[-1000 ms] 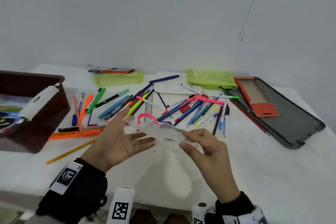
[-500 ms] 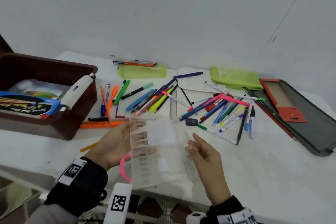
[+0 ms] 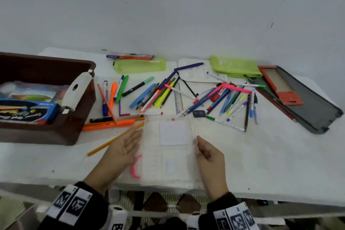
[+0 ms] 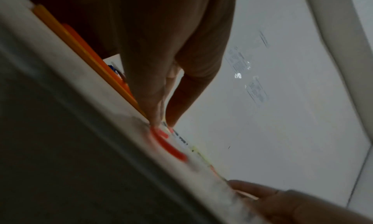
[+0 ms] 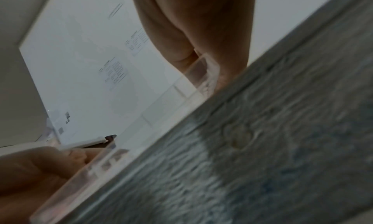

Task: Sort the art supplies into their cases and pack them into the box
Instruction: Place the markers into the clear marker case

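A clear plastic case (image 3: 173, 155) with a pink handle (image 3: 136, 166) lies flat near the table's front edge, between my hands. My left hand (image 3: 128, 145) is at its left edge, where thumb and fingertips (image 4: 159, 115) meet beside the handle (image 4: 167, 144). My right hand (image 3: 195, 144) pinches the case's right rim (image 5: 203, 68) between thumb and fingers (image 5: 228, 64). Several loose pens and markers (image 3: 186, 97) lie scattered behind the case. The brown box (image 3: 80, 114) stands at the left with packed supplies inside.
Two green pouches (image 3: 140, 65) (image 3: 235, 68), a flat pencil box (image 3: 130, 56) and a white palette (image 3: 194, 74) lie at the back. An open black tin with a red insert (image 3: 308, 106) sits at the right. A yellow pencil (image 3: 112, 141) and an orange pen (image 3: 108, 125) lie by my left hand.
The clear case, held up in the air a second ago, has been turned handle-left and lowered flat onto the table. Both hands came down with it.
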